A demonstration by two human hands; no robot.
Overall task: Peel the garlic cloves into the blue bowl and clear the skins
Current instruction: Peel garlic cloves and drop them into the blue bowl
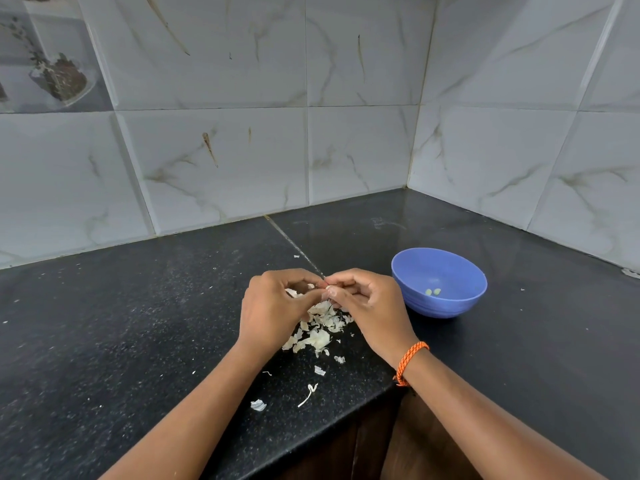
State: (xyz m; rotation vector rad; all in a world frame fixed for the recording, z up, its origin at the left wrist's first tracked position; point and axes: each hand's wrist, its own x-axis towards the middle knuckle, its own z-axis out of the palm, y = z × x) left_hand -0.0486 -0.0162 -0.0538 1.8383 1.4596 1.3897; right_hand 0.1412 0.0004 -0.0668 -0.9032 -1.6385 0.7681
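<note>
My left hand (pixel 273 308) and my right hand (pixel 369 306) meet above the black counter, fingers curled, both pinching a small garlic clove (pixel 327 289) between their fingertips. More garlic (pixel 294 292) shows inside my left palm. Below the hands lies a pile of pale garlic skins (pixel 318 332). The blue bowl (pixel 440 303) stands to the right of my right hand, apart from it, with two peeled cloves (pixel 433 291) inside.
Loose skin scraps (pixel 258 405) and a thin stem piece (pixel 308 394) lie near the counter's front edge (pixel 311 441). Tiled walls meet in a corner (pixel 410 181) behind the bowl. An orange cord bracelet (pixel 410 362) is on my right wrist.
</note>
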